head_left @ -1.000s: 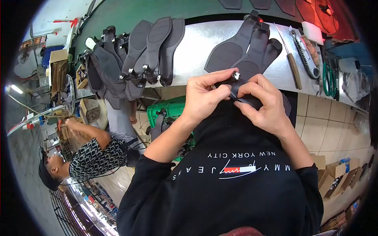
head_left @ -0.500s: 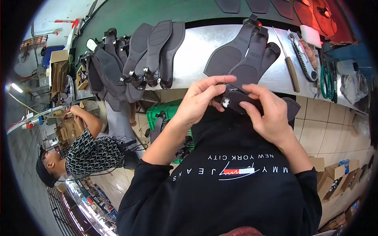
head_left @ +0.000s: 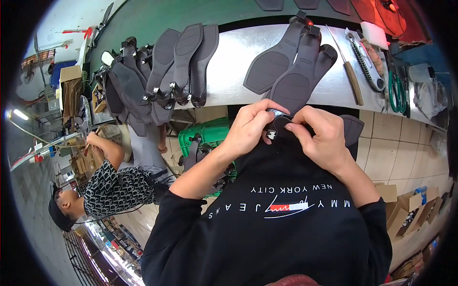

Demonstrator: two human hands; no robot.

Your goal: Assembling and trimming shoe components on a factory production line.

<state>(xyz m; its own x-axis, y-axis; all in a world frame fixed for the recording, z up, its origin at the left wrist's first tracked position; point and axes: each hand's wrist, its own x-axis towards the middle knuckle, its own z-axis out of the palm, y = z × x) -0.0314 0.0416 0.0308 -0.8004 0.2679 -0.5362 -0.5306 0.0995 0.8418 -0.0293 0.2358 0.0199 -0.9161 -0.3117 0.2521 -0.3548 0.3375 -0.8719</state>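
In front of my chest, both hands hold a black paddle-shaped pad [head_left: 282, 125] by its curved end, where a silver metal clip [head_left: 272, 135] shows. My left hand [head_left: 249, 127] is closed, thumb and forefinger pinching the edge above the clip. My right hand [head_left: 323, 137] pinches the same end from the other side with thumb and fingers. A broad dark pad end [head_left: 352, 128] shows behind my right wrist; whether it belongs to the held piece I cannot tell. Just beyond my hands, similar dark grey pads [head_left: 292, 85] lie overlapping on the metal table.
The metal table [head_left: 229, 66] bears a pile of pads with clips [head_left: 183, 62] at left. At right lie a wooden-handled awl [head_left: 353, 82], a utility knife [head_left: 365, 62] and green-handled scissors [head_left: 397, 93]. A green crate [head_left: 205, 132] stands below; a person [head_left: 112, 186] works at left.
The held pad has turned, bringing its clip lower and more face-on. My fingers have drawn closer around its edge. The view has shifted slightly.
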